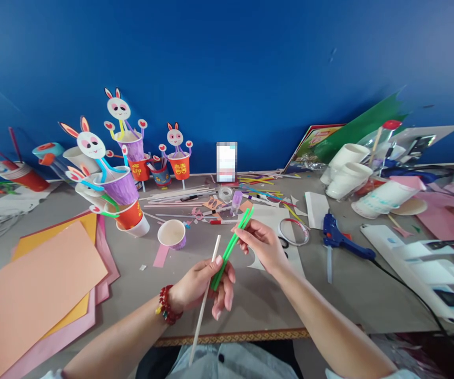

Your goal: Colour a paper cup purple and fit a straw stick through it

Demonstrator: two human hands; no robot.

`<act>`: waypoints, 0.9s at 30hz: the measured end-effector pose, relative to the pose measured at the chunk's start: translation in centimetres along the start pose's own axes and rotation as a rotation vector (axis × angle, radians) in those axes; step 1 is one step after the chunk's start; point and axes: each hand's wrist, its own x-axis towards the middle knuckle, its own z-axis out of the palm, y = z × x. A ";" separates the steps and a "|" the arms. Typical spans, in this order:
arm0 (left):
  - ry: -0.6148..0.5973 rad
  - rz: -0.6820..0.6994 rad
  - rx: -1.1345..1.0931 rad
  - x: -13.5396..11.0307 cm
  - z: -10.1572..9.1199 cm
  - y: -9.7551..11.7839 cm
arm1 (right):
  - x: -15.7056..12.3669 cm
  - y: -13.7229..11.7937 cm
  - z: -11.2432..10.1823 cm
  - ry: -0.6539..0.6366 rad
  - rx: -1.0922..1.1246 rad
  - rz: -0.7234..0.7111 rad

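My left hand, with a red bead bracelet at the wrist, is closed around a thin white stick that slants down toward my lap. The lower end of two bright green straws, lying side by side, also rests at its fingers. Higher up, the thumb and fingers of my right hand pinch these straws. Left of my hands stands a small paper cup with a purple outside. A white sheet lies under my right forearm, with a roll of tape near it.
Decorated rabbit cups stand at the left. Coloured paper sheets lie in the left foreground. To the right are a blue glue gun, a white power strip and white paper cups. A phone leans against the blue wall.
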 end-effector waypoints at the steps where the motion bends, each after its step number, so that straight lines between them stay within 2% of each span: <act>1: 0.004 -0.005 0.007 0.0 0.1 0.0 | 0.0 0.0 0.0 -0.001 0.000 -0.003; 18: -0.025 -0.014 0.065 0.0 0.0 -0.4 | 0.3 -0.4 -0.1 -0.007 0.059 0.024; 27: 0.081 -0.050 0.219 -0.4 0.5 0.5 | 0.5 -0.9 -0.4 0.075 0.071 -0.005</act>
